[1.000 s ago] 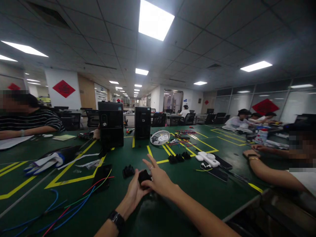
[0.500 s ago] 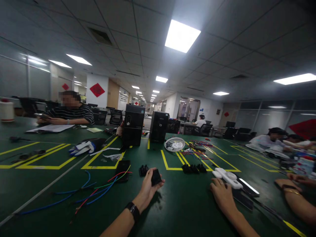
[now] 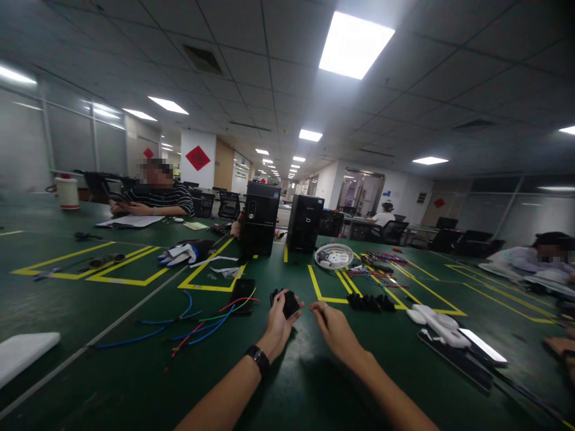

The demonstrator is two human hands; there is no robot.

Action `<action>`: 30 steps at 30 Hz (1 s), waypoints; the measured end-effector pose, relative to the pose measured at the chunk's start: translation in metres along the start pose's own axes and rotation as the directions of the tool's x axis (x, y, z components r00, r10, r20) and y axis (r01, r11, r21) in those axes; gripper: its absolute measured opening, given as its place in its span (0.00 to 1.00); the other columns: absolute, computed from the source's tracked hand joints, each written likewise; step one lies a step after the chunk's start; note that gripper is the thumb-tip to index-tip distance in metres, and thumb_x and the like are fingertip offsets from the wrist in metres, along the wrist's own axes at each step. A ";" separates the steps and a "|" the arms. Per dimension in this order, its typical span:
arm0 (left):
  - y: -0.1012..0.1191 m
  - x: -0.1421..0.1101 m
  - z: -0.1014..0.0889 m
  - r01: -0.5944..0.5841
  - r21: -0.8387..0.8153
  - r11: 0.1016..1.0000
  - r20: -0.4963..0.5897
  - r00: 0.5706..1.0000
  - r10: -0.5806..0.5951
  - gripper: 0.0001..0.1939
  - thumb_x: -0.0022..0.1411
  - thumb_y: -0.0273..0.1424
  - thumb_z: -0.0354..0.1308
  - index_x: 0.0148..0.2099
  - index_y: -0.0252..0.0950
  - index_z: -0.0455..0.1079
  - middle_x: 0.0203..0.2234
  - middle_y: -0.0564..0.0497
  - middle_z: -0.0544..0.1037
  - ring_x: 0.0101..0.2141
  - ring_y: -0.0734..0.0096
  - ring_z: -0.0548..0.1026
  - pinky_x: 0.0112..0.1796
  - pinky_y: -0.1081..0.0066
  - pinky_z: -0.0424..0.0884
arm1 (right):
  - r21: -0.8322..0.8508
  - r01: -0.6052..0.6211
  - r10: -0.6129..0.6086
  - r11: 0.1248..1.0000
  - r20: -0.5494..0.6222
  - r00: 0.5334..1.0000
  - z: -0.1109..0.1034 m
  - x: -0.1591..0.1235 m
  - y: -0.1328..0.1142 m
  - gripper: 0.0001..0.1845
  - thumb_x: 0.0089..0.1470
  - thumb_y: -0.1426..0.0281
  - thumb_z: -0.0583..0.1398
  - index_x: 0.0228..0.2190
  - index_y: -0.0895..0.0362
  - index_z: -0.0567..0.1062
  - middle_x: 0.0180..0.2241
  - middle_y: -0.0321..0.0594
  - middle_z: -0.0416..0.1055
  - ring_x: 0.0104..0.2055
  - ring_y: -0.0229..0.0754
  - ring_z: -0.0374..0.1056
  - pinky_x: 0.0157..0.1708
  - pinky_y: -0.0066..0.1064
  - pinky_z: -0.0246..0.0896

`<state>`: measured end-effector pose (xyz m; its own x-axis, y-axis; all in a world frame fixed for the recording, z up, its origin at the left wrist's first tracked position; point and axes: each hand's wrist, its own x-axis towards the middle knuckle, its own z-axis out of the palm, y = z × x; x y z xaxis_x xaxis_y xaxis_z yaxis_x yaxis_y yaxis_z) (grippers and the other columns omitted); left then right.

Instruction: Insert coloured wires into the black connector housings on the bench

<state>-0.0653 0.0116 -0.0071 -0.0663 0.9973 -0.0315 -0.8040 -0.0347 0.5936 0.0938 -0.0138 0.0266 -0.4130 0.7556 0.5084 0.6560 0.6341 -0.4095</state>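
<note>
My left hand (image 3: 277, 328), a dark band on its wrist, is closed around a small black block-shaped part (image 3: 291, 306) whose kind I cannot make out. Just right of it, my right hand (image 3: 336, 328) hovers over the green table with thumb and fingertips pinched together. Whatever sits in that pinch is too small or hidden to name. Several black parts (image 3: 372, 303) stand in a row beyond my right hand. Left of my hands, blue, red and green wires (image 3: 211, 323) lie loose, some crossing a black phone-like slab (image 3: 244, 297).
Two black computer towers (image 3: 260, 221) stand at the back. A white round basket (image 3: 333, 256) and a tangle of wires (image 3: 381, 263) lie near yellow tape. White devices (image 3: 438, 326) and a lit phone (image 3: 483, 347) are at right; gloves (image 3: 182, 254) lie left. People sit around.
My right hand has left the white device and come in beside my left hand, fingers pinched. The left hand still holds the black part. The view has turned a little left.
</note>
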 end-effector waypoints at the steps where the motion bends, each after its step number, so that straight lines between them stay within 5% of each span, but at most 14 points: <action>1: 0.001 0.000 -0.001 -0.010 -0.003 1.000 -0.008 1.000 0.010 0.10 0.64 0.36 0.50 0.47 0.38 0.61 0.31 0.48 0.75 0.31 0.65 0.78 0.31 0.67 0.72 | 0.017 0.002 -0.002 1.000 -0.010 1.000 0.009 0.005 -0.005 0.12 0.62 0.69 0.48 0.39 0.56 0.70 0.36 0.42 0.74 0.39 0.43 0.71 0.40 0.31 0.60; 8: 0.004 -0.002 -0.002 -0.008 0.001 1.000 0.004 1.000 0.008 0.11 0.62 0.36 0.53 0.46 0.38 0.62 0.31 0.49 0.74 0.31 0.67 0.76 0.32 0.68 0.71 | 0.070 -0.040 0.045 0.997 -0.075 0.996 0.031 0.007 -0.001 0.14 0.59 0.69 0.52 0.46 0.57 0.68 0.24 0.34 0.70 0.25 0.39 0.68 0.27 0.27 0.57; 21: -0.012 -0.001 -0.010 -0.011 0.018 1.000 0.008 1.000 0.011 0.15 0.58 0.38 0.59 0.45 0.39 0.63 0.34 0.49 0.74 0.33 0.70 0.74 0.34 0.69 0.71 | 0.126 0.003 0.006 0.992 -0.072 0.997 0.036 0.008 -0.004 0.13 0.61 0.69 0.50 0.42 0.56 0.73 0.37 0.43 0.76 0.39 0.44 0.73 0.39 0.31 0.64; 30: -0.016 0.000 -0.012 -0.030 0.053 0.998 0.010 1.000 0.030 0.18 0.59 0.40 0.57 0.49 0.41 0.62 0.35 0.49 0.73 0.35 0.71 0.74 0.35 0.70 0.71 | 0.139 -0.019 0.035 0.990 -0.107 0.994 0.037 0.006 -0.007 0.15 0.61 0.69 0.51 0.44 0.56 0.74 0.38 0.45 0.77 0.40 0.45 0.73 0.40 0.32 0.65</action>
<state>-0.0597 0.0117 -0.0267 -0.0847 0.9964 -0.0061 -0.7689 -0.0615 0.6364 0.0632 -0.0075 0.0048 -0.3200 0.7551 0.5723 0.5694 0.6360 -0.5208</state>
